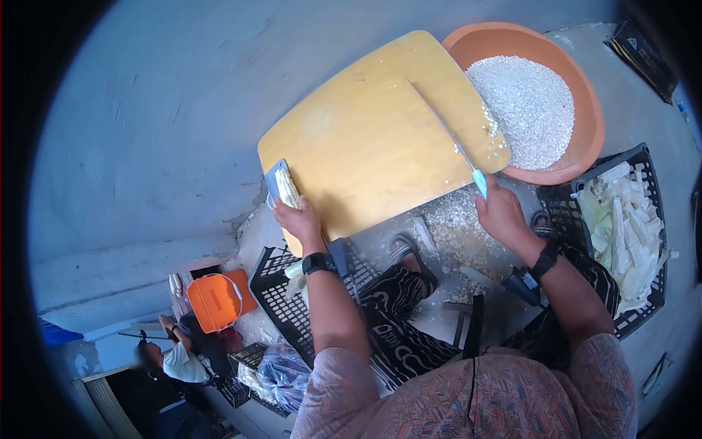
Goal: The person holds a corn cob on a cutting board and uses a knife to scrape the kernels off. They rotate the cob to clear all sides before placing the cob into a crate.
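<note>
At the lower left corner of the yellow board (351, 139), my left hand (298, 219) is closed round a pale, whitish corn cob (287, 187). A grey-blue flat piece (273, 178) lies against the cob's far side. My right hand (502, 212) grips the light-blue handle of a knife (479, 181) at the board's near right edge. The knife's long blade points away over the board. White kernel bits lie along the board's right edge.
Beyond the board's right side stands an orange-brown basin (596, 124) of white kernels. A black crate (653, 175) at the right holds cobs and husks. Another black crate (274, 293), an orange bucket (213, 304) and a person (183, 362) are at the left.
</note>
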Demonstrator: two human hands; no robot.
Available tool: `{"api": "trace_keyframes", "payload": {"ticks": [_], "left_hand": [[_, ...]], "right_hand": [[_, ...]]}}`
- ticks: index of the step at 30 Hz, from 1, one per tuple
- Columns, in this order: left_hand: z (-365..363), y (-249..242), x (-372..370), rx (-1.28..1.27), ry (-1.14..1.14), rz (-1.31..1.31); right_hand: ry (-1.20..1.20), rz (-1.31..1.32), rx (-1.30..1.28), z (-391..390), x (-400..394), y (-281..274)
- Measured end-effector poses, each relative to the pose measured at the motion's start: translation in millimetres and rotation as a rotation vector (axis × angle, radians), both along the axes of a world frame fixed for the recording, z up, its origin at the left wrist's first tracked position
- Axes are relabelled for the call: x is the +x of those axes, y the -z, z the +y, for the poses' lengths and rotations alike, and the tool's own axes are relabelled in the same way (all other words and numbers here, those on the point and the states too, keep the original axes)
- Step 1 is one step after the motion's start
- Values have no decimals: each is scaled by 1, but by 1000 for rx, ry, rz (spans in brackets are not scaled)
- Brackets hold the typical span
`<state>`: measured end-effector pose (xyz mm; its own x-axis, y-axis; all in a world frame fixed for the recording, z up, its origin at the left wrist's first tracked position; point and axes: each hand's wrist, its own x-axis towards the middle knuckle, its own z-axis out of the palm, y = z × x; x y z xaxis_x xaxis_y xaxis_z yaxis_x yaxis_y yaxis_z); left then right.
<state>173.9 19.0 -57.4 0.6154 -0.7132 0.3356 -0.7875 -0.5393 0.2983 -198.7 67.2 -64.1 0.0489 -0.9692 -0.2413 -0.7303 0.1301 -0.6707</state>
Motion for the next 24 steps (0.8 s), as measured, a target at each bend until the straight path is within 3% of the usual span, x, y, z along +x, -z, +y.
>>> {"api": "trace_keyframes", "payload": {"ticks": [3, 8, 10, 13, 15, 19, 22, 24], "left_hand": [[-2, 19, 19, -33, 64, 161], [-3, 16, 6, -9, -10, 92], [-3, 26, 13, -24, 82, -54], [-11, 20, 14, -92, 86, 175], [-16, 4, 7, -480, 2, 1023], [-25, -30, -61, -409, 215, 1149], [-22, -35, -118, -295, 316, 1325], [-17, -31, -148, -175, 396, 1297]], "right_hand": [[-7, 13, -6, -2, 3, 0], [3, 24, 36, -3, 5, -1], [17, 41, 32, -2, 3, 0], [21, -30, -16, -2, 3, 2], [33, -54, -38, -2, 2, -2], [10, -112, -97, -1, 4, -19], [-16, -159, -155, 2, 3, -35], [-10, -163, -163, 7, 0, -39]]}}
